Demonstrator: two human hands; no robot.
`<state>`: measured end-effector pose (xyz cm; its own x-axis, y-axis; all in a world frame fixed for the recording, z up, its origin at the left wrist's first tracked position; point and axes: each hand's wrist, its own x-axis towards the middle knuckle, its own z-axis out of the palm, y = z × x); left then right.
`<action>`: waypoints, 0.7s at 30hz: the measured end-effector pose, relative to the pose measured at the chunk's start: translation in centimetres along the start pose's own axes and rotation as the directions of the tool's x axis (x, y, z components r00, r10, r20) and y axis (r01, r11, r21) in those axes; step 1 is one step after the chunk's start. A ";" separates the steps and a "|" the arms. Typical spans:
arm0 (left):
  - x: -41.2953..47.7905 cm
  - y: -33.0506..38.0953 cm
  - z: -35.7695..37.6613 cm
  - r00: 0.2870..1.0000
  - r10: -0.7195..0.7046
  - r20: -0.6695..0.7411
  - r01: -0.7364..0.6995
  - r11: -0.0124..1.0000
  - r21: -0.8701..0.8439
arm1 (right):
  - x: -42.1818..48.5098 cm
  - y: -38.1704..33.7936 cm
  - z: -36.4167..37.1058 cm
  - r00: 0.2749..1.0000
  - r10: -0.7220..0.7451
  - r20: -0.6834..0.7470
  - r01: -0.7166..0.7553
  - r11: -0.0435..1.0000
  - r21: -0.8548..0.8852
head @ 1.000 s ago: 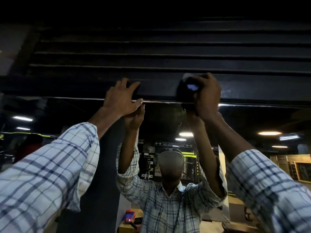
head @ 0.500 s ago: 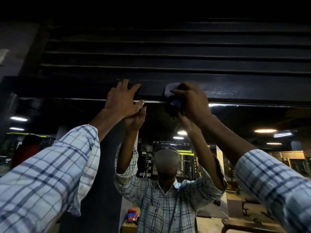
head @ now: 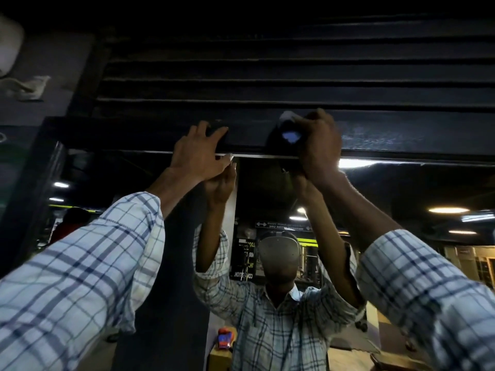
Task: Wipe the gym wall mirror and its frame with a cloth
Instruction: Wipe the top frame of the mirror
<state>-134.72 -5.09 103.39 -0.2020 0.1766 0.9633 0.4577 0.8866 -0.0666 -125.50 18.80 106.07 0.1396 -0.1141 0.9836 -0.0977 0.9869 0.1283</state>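
The wall mirror (head: 401, 199) fills the lower part of the view and reflects me with both arms raised. Its black top frame bar (head: 134, 135) runs across above the glass, with a dusty patch at the right. My left hand (head: 198, 153) rests flat on the frame's lower edge, fingers spread, holding nothing. My right hand (head: 318, 145) is closed on a dark cloth (head: 288, 135) with a pale blue patch, pressed against the frame bar. Most of the cloth is hidden under my fingers.
Dark horizontal slats (head: 294, 84) sit above the frame. The frame's left upright (head: 34, 188) stands at the left. The mirror reflects ceiling lights, a sign and gym equipment behind me.
My right hand with the cloth slid left along the frame bar, then back to the right. The left hand stayed on the frame's edge.
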 end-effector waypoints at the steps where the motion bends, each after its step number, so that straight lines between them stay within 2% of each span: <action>1: -0.1 -0.2 0.1 1.000 -0.003 0.006 0.003 1.000 0.000 | -0.3 -0.8 0.9 0.998 -0.038 0.049 0.036 0.999 0.036; 4: 0.0 -0.9 0.4 1.000 -0.005 0.020 0.004 0.999 0.032 | -1.0 -2.7 2.5 0.946 -0.236 0.223 0.199 0.964 0.174; 5: 0.1 -1.3 0.3 1.000 -0.006 0.022 0.005 0.999 0.038 | -0.8 -3.0 2.7 0.942 -0.253 0.222 0.220 0.962 0.161; 6: 0.1 -1.7 0.1 1.000 -0.008 0.021 0.007 0.999 0.038 | -0.5 -3.1 2.8 0.953 -0.237 0.190 0.215 0.968 0.129; 9: 0.0 -2.5 0.0 1.000 -0.025 0.014 0.025 1.000 0.012 | 0.9 -3.2 3.3 0.999 -0.047 0.011 0.045 0.992 0.116; 10: 0.0 -2.7 0.0 0.999 -0.033 0.020 0.033 0.999 0.008 | 0.8 -3.8 3.7 0.999 -0.052 0.012 0.050 0.993 0.106; 12: -0.1 -3.3 0.1 0.998 -0.043 0.035 0.043 0.999 0.022 | -0.1 -5.5 4.8 0.973 -0.171 0.154 0.146 0.976 0.162; 14: -0.2 -4.6 0.1 0.998 -0.056 0.039 0.054 0.998 0.032 | -0.3 -6.2 5.6 0.917 -0.368 0.152 0.353 0.928 0.116; 15: -0.2 -5.4 0.0 0.997 -0.065 0.035 0.064 0.997 0.034 | -0.2 -6.4 6.0 0.901 -0.407 0.148 0.390 0.911 0.135; 16: -0.2 -6.3 0.0 0.997 -0.073 0.027 0.072 0.997 0.036 | 0.1 -6.6 6.1 0.923 -0.345 0.171 0.327 0.936 0.128; 18: -0.4 -8.0 0.2 0.997 -0.082 0.015 0.081 0.996 0.042 | 0.9 -7.3 6.9 0.985 -0.143 0.093 0.133 0.985 0.105; 20: -0.6 -9.8 0.4 0.996 -0.086 0.017 0.085 0.995 0.047 | 0.6 -9.1 7.8 0.999 -0.029 0.021 0.026 0.990 0.135; 21: -0.7 -10.6 0.5 0.996 -0.082 0.018 0.081 0.995 0.050 | 0.4 -10.2 8.3 0.999 -0.047 0.016 0.044 0.988 0.149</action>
<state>-139.86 -14.42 103.29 -0.2545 0.1113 0.9606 0.3957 0.9184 -0.0016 -132.64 7.75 106.18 0.1284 -0.1621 0.9784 -0.2375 0.9528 0.1890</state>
